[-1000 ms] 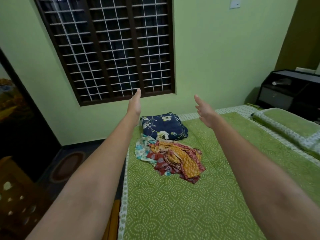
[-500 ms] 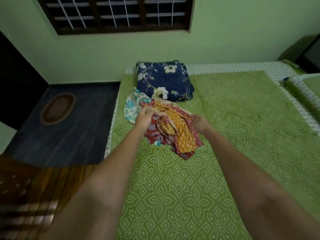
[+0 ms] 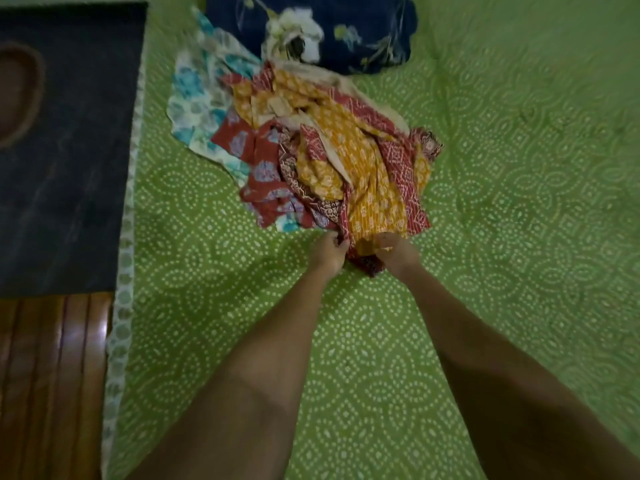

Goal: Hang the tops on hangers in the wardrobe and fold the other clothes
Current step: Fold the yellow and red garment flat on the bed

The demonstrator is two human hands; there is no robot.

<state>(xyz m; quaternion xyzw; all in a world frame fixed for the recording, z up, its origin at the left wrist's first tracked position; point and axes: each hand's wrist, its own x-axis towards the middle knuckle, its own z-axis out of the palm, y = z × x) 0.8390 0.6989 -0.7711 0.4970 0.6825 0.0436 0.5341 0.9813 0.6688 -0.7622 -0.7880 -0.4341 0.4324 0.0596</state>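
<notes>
the green bedspread printed with white dotted rings fills most of the head view, its right side blurred and its edges cut off by the frame. a pale patterned border strip runs down its left side, next to the dark grey floor and the glossy ribbed brown wooden panel, both cut off at the left. at the top, the navy pillow with white flowers is cropped and smeared. just below it, touching, lies the crumpled heap of thin printed cloth: an orange and red patterned garment on top, a white and turquoise floral piece half buried at the left, and a red piece with bluish flowers underneath. which are tops cannot be told. the left hand and right hand, both bare, sit at the heap's near edge, fingers curled and pinching the hem of the orange and red garment; the fingertips are hidden in the folds.
</notes>
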